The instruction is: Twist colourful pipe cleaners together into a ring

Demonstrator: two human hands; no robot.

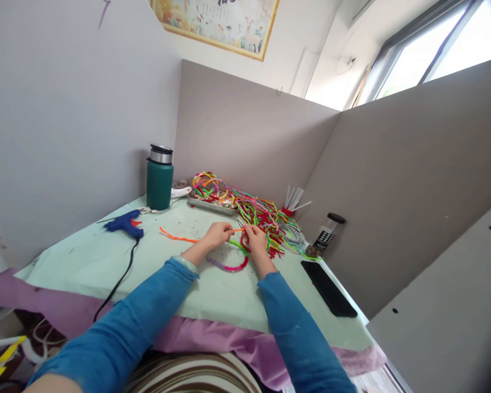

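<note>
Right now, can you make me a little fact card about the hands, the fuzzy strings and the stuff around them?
Left hand: pinching an orange strand
Right hand: pinching the same strand
Nearer the person: curved strand with green, pink and purple parts
Beyond the hands: metal tray, pile of colourful strands
Off to the left: blue glue gun, green bottle
Off to the right: flat black object

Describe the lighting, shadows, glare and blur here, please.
Head view throughout: the window glares nearly white; a soft shadow darkens the partition beside the green tumbler; the right edge is dim; the left hand and right hand show little motion blur.
</note>
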